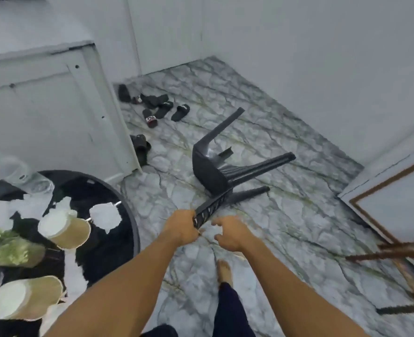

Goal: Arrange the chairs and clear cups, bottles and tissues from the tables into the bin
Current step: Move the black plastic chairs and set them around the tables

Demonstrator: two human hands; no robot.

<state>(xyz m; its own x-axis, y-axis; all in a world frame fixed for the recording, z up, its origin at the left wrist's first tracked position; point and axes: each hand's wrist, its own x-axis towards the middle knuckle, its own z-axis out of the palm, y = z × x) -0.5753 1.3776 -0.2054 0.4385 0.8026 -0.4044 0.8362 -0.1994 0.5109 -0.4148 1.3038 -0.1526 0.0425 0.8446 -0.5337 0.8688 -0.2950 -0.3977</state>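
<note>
On the marble-pattern floor [286, 215], mid-frame, a dark grey plastic chair [211, 171] lies tipped over, seat facing the camera side, legs sticking out to the right and one up toward the back wall; backrest edge with a slotted weave pattern points down toward the person. Chair sits well apart from the round black table [118, 239] at lower left. Table carries two tan paper cups [65, 229] lying on their sides, white crumpled tissues [105, 215], a clear plastic bottle [28, 178] on its side at the far rim, and something green, blurred. Left hand [180, 227] is curled tight around the chair's backrest edge, fingers wrapped, firm grip. Right hand [230, 233] hovers just beside the same edge, fingers half curled and spread, not clearly touching; holds nothing. Both forearms bare. A bare foot [224, 271] and dark trouser leg show below the hands. Black slippers [152, 108] scattered near the far corner beside a white panelled door [55, 113]; one has red-and-white marking on the strap, writing too blurred to read. Brown wicker-like furniture [407, 263] at right edge, partly cut off. No legible labels on cups or bottle.
</note>
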